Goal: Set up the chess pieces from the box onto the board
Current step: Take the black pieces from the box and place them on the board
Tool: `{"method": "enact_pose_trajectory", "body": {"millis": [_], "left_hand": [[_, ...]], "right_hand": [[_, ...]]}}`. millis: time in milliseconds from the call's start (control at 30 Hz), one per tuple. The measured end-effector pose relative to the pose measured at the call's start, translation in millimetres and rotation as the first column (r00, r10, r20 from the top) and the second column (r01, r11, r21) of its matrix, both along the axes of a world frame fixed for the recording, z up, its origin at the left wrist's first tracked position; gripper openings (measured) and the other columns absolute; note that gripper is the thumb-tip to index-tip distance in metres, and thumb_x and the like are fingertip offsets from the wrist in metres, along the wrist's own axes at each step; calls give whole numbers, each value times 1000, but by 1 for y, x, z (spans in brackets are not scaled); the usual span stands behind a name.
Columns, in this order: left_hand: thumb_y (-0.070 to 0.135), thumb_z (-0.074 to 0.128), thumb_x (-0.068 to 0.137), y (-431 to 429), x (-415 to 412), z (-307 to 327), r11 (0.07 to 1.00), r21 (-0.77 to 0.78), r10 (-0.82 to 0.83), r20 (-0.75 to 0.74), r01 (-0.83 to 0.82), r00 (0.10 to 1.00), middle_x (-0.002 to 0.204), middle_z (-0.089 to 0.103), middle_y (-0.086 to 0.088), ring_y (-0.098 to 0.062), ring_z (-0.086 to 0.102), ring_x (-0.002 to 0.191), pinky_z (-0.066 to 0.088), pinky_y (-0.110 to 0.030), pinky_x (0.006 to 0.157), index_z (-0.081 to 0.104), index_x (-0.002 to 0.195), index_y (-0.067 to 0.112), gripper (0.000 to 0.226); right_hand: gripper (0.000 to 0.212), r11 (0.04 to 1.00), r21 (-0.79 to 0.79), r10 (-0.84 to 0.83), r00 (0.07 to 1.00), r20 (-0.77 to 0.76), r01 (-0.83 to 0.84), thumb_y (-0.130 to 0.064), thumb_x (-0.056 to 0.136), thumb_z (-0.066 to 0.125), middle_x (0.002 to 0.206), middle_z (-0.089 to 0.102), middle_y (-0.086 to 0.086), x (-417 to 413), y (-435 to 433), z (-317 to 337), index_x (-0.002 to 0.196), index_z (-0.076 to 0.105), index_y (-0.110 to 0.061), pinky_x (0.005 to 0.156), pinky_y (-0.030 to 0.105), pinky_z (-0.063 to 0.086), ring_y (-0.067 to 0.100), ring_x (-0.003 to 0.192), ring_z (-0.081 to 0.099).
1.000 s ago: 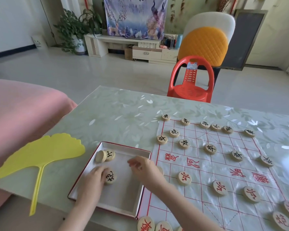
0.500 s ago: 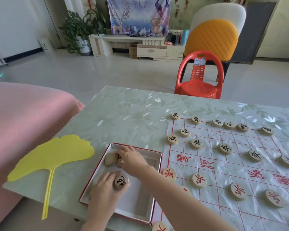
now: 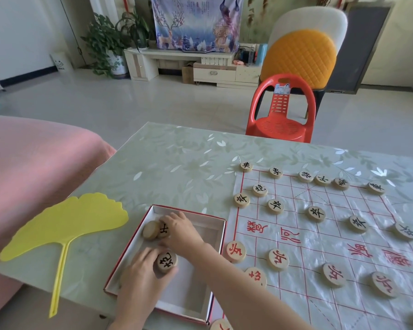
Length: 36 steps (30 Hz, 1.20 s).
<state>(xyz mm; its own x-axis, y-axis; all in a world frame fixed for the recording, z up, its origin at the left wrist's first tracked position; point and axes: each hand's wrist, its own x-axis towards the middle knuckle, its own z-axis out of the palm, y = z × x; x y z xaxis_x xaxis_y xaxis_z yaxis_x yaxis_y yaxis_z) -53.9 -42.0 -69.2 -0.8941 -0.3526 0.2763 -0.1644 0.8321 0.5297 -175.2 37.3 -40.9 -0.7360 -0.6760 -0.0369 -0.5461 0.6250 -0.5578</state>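
Note:
A shallow white box with a red rim (image 3: 214, 265) sits on the table left of the plastic chess board (image 3: 320, 236). My left hand (image 3: 141, 279) is inside the box, fingers and thumb closed around a round wooden piece with a black character (image 3: 167, 262). My right hand (image 3: 180, 232) reaches across into the box's far left corner, fingertips on a black-marked piece (image 3: 163, 231) that lies against a blank-faced piece (image 3: 150, 230). Several black-marked pieces stand on the board's far half, several red-marked ones on the near half.
A yellow leaf-shaped plastic fan (image 3: 65, 225) lies on the table left of the box. A pink cushion (image 3: 34, 167) borders the table's left edge. A red plastic chair (image 3: 281, 110) stands beyond the far edge.
My right hand moved from the box's right side to the two pieces in its far left corner. My left hand closed more firmly around the black-marked piece and lifted it slightly.

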Motion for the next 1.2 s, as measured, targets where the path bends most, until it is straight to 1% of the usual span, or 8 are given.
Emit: {"method": "enact_pose_trajectory", "body": {"millis": [167,367,433,533,700,800,1000,1200], "left_hand": [[60,53,57,-2,-3,0,1000,27,-8,28,7,1000,95,66,11,-19,63,89,53,-32,70,66,94,30,50],[63,56,48,-1,-5,6,990,143,-17,69,7,997,91,62,15,-15,59,92,46,-29,74,61,89,44,46],[53,74,50,0,-7,10,982,189,-31,89,14,996,93,63,15,-14,60,92,47,-31,76,53,84,59,41],[25,87,55,8,-14,19,966,259,-32,91,7,995,99,65,6,-19,63,89,50,-35,77,56,84,52,50],[16,85,59,44,-41,42,961,243,-130,-31,133,991,88,62,13,-2,57,88,45,-11,68,58,91,42,50],[22,83,62,80,-65,57,936,278,-202,-81,217,976,100,60,17,3,57,85,47,-14,66,62,97,38,44],[50,74,59,167,-114,73,882,301,-344,-114,363,932,98,57,24,4,55,90,46,-11,72,62,100,35,45],[41,74,67,230,-148,66,854,292,-428,-77,431,900,98,55,25,9,51,93,39,-3,73,60,105,37,40]], "right_hand": [[51,1000,9,-10,999,31,10,-23,80,67,123,49,13,-3,26,8,125,51,-6,100,35,35,26,123,36],[53,948,-224,-190,967,172,227,-20,74,73,119,56,6,6,106,27,123,54,-14,85,16,34,16,105,46],[49,922,-271,-225,952,209,278,-19,74,73,114,59,3,8,134,31,120,56,-14,80,14,37,12,97,49],[47,864,-329,-294,913,282,380,-15,73,74,106,59,-4,8,170,37,117,57,-17,74,9,41,4,86,51],[49,811,-360,-365,880,304,461,-21,72,77,106,62,-4,-3,216,44,117,58,-24,80,18,49,9,92,58],[46,783,-392,-407,874,266,484,-18,71,78,103,63,-4,-21,245,45,112,59,-21,79,21,50,10,94,57],[47,722,-369,-543,810,223,585,-11,71,76,103,62,0,-88,303,41,115,59,-15,70,10,39,11,89,53],[48,748,-330,-570,812,125,576,-14,72,76,108,63,4,-143,326,21,116,58,-11,77,17,38,18,100,54]]}}
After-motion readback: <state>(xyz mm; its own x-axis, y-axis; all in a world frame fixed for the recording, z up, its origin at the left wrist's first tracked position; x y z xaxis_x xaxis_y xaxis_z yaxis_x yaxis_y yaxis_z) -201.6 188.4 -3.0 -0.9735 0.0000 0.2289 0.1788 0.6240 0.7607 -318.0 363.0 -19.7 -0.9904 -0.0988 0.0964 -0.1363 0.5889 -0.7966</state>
